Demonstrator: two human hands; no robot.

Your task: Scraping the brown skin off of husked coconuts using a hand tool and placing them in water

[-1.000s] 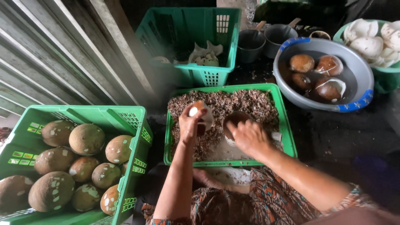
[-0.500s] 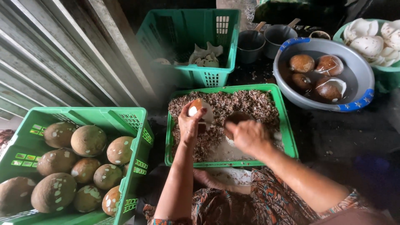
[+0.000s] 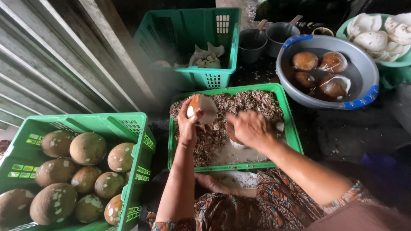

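Observation:
My left hand (image 3: 188, 124) is raised over a shallow green tray (image 3: 291, 128) and grips a coconut piece (image 3: 203, 108) with brown skin and a pale face. My right hand (image 3: 250, 128) hovers just right of it, above the tray, with curled fingers. What lies under its palm is hidden. Brown peel shavings (image 3: 252, 102) cover the far half of the tray. The near part shows bare pale bottom.
A green crate (image 3: 137, 128) of whole husked coconuts stands at the left. Another green crate (image 3: 192, 25) with white scraps sits behind the tray. At the right, a grey basin (image 3: 368, 81) holds brown coconut pieces in water. A green bowl (image 3: 389, 64) holds white pieces. Two dark pots (image 3: 252, 40) stand at the back.
My left hand has turned the coconut piece, so more of its pale face shows. My right hand has shifted slightly up and left over the tray.

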